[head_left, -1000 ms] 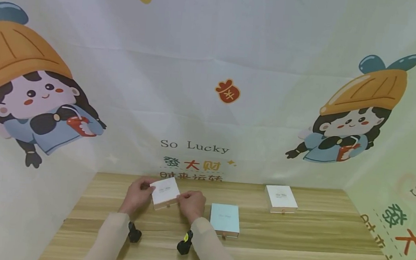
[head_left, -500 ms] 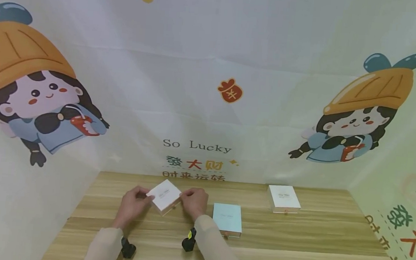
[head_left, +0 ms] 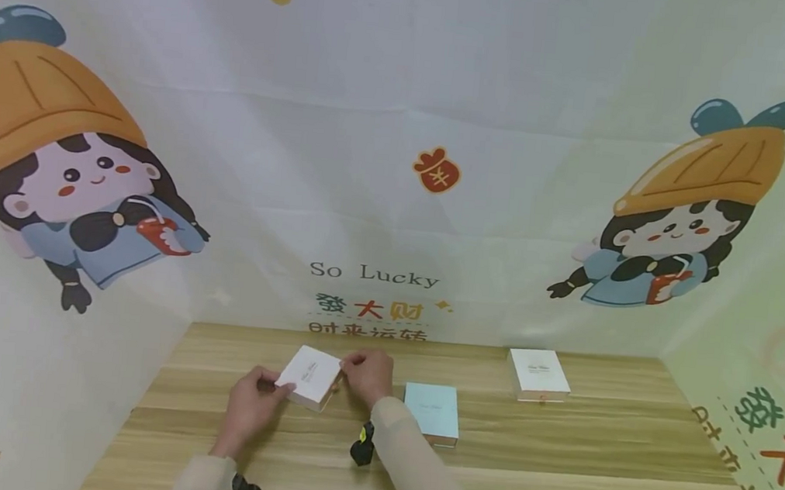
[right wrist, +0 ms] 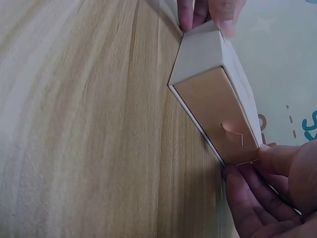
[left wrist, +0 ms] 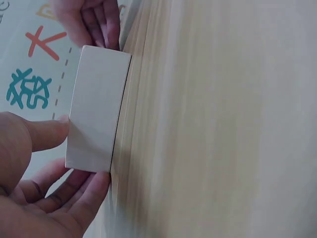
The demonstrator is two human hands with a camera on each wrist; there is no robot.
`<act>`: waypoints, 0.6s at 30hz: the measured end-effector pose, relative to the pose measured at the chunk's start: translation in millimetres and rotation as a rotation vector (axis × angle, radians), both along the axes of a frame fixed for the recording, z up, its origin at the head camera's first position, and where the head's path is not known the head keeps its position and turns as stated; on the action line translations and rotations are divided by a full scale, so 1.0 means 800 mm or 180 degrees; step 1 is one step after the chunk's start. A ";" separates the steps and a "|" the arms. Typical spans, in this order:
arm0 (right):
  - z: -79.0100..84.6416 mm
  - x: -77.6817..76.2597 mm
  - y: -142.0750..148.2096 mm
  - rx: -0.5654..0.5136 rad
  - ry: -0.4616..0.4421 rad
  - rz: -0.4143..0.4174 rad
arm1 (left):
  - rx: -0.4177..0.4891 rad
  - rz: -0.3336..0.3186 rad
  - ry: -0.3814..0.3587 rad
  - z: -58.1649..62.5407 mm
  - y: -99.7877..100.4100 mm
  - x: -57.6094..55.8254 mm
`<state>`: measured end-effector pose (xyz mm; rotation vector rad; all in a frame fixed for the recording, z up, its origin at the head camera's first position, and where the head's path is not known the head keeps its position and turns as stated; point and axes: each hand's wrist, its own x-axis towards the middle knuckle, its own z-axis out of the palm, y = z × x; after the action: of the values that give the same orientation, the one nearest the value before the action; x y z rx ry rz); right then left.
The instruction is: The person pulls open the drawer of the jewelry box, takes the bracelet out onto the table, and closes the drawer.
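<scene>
"Start at the left, and place things by the blue box point(head_left: 432, 409)."

"The left hand point(head_left: 252, 410), well to its left, pinches the white box point(head_left: 309, 376) near a corner, thumb on top, fingers curled at the end."

"And that white box?"

"Left of the blue box and a little farther from the person, between both hands. Its lettered top faces up; its copper-coloured front point(right wrist: 210, 109), with a small tab point(right wrist: 232, 134), faces right, toward the blue box's side. I can't tell whether its whole base touches the table point(head_left: 592, 449)."

"The right hand point(head_left: 370, 377)?"

"Just beyond the blue box's far left corner, thumb and fingertips clamped on the white box's far right corner."

"How does the blue box lie?"

"Flat on the table, its near left corner hidden by the right sleeve point(head_left: 409, 453)."

"Farther right?"

"The far box point(head_left: 539, 371), white too, right of the blue box and behind it, well apart. The printed cloth point(head_left: 520, 69) rises beyond the blue box."
</scene>
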<state>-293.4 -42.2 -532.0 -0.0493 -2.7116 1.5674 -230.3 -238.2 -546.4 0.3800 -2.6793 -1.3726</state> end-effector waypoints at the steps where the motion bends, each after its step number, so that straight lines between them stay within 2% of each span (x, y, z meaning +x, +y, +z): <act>1: 0.000 -0.001 0.000 0.0000 0.0017 0.0028 | -0.0001 0.0040 0.0020 0.000 0.002 0.002; 7: 0.001 -0.007 0.000 0.0064 -0.0011 0.0182 | 0.0005 0.0216 0.0104 -0.001 0.016 0.013; 11: 0.001 -0.011 0.001 0.0128 -0.0042 0.0266 | 0.0000 0.0266 0.0138 -0.001 0.023 0.017; 18: -0.001 -0.013 0.002 0.0088 0.0077 0.0432 | -0.0061 0.0277 0.0140 0.004 0.028 0.020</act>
<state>-303.9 -40.5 -533.0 0.1559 -2.7705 1.5507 -214.1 -215.9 -543.4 0.4535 -2.6060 -1.3145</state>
